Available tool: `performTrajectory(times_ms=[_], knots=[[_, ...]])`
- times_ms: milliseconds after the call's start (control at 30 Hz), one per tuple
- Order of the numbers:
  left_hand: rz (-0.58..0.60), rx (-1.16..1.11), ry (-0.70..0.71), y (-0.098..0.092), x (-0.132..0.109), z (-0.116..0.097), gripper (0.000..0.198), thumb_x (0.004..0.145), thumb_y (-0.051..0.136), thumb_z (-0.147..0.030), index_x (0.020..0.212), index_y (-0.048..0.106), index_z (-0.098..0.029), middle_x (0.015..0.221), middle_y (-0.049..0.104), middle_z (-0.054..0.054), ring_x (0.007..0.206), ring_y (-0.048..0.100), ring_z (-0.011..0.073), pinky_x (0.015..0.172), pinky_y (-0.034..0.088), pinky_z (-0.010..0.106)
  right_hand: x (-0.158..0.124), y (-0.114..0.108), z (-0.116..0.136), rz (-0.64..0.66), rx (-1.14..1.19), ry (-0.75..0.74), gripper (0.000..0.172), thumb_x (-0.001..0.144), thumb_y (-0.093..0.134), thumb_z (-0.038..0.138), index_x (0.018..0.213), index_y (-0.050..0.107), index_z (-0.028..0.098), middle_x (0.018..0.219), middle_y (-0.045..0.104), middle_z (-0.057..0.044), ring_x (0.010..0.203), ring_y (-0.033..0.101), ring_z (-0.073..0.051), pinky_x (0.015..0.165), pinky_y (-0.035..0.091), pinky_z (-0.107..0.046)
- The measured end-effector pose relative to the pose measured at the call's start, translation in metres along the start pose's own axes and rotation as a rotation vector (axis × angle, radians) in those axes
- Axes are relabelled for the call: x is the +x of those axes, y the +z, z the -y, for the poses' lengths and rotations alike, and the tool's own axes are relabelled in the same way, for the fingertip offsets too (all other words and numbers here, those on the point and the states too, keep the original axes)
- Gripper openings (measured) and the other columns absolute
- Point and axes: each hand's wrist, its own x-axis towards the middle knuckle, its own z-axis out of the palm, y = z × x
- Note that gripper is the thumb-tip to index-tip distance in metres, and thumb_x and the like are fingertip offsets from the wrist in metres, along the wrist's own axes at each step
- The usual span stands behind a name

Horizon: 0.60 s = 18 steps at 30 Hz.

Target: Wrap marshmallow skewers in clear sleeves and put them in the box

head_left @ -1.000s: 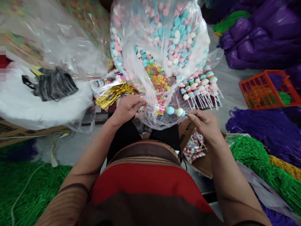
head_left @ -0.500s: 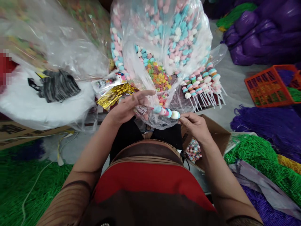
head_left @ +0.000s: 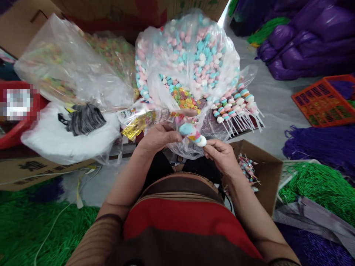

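Observation:
Over my lap, my right hand [head_left: 219,153] is closed on the near end of a marshmallow skewer [head_left: 190,131] strung with blue, pink, yellow and white pieces. My left hand [head_left: 163,136] is closed on a clear printed plastic bag [head_left: 159,116], which stretches left from the skewer's far end. Whether that end is inside the bag I cannot tell. Just beyond, a large open plastic bag of pastel marshmallows [head_left: 206,55] lies with gummy rings [head_left: 184,98] at its mouth. Several finished-looking skewers [head_left: 235,101] on white sticks lie at the right.
Gold twist ties [head_left: 134,127] and a white bag with a grey striped bundle [head_left: 87,119] lie left, before a bag of gummy rings [head_left: 58,74]. A red container [head_left: 33,107] is at far left. By my right arm stands a cardboard box [head_left: 264,173] with wrapped sweets.
My left hand, stretched out before, has closed on the printed bag, which now spans to the skewer. The skewer has turned slightly, still in my right hand. The view has shifted.

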Motion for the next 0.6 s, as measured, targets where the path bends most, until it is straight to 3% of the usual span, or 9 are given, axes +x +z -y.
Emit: performTrajectory(times_ms=[133, 233, 333, 433, 500, 600], knots=[[-0.107, 0.009, 0.089, 0.018, 0.007, 0.001, 0.045, 0.058, 0.093, -0.057, 0.077, 0.075, -0.02, 0.059, 0.063, -0.003, 0.046, 0.044, 0.0066, 0.043, 0.038, 0.023, -0.002, 0.009, -0.005, -0.062, 0.076, -0.04, 0.034, 0.076, 0.084, 0.052, 0.087, 0.072, 0.021, 0.058, 0.059, 0.005, 0.048, 0.046, -0.009, 0.047, 0.035, -0.024], [-0.168, -0.028, 0.112, 0.029, 0.01, 0.011, 0.045, 0.058, 0.094, -0.056, 0.078, 0.074, -0.021, 0.062, 0.063, -0.005, 0.046, 0.044, 0.0046, 0.045, 0.039, 0.021, -0.002, 0.024, -0.011, -0.135, 0.16, -0.054, 0.033, 0.079, 0.081, 0.052, 0.083, 0.071, 0.021, 0.057, 0.058, 0.005, 0.044, 0.041, -0.007, 0.045, 0.032, -0.024], [-0.199, 0.009, 0.113, 0.029, 0.005, 0.016, 0.045, 0.06, 0.092, -0.057, 0.076, 0.073, -0.02, 0.065, 0.066, -0.004, 0.056, 0.056, 0.0082, 0.056, 0.05, 0.023, -0.002, 0.036, -0.018, -0.171, 0.226, -0.07, 0.035, 0.081, 0.079, 0.054, 0.084, 0.071, 0.021, 0.054, 0.053, 0.007, 0.044, 0.036, -0.006, 0.046, 0.031, -0.023], [-0.111, 0.145, 0.105, 0.022, -0.004, 0.01, 0.048, 0.059, 0.092, -0.059, 0.082, 0.075, -0.021, 0.079, 0.074, 0.002, 0.08, 0.069, 0.0169, 0.076, 0.057, 0.029, -0.002, 0.039, -0.021, -0.163, 0.238, -0.061, 0.036, 0.08, 0.08, 0.056, 0.084, 0.072, 0.021, 0.053, 0.052, 0.007, 0.046, 0.039, -0.007, 0.047, 0.031, -0.023], [-0.043, 0.144, 0.128, 0.021, -0.006, 0.002, 0.061, 0.056, 0.09, -0.068, 0.093, 0.075, -0.022, 0.091, 0.077, 0.005, 0.098, 0.072, 0.0232, 0.088, 0.057, 0.035, -0.001, 0.036, -0.022, -0.155, 0.232, -0.052, 0.037, 0.079, 0.081, 0.056, 0.084, 0.072, 0.02, 0.053, 0.053, 0.007, 0.046, 0.04, -0.007, 0.047, 0.03, -0.023], [-0.049, 0.005, 0.15, 0.03, -0.002, -0.006, 0.075, 0.059, 0.077, -0.083, 0.103, 0.07, -0.023, 0.087, 0.074, 0.006, 0.102, 0.072, 0.0259, 0.085, 0.057, 0.038, -0.001, 0.035, -0.021, -0.118, 0.231, -0.048, 0.036, 0.078, 0.082, 0.055, 0.086, 0.072, 0.021, 0.054, 0.053, 0.007, 0.046, 0.04, -0.007, 0.047, 0.032, -0.023]])
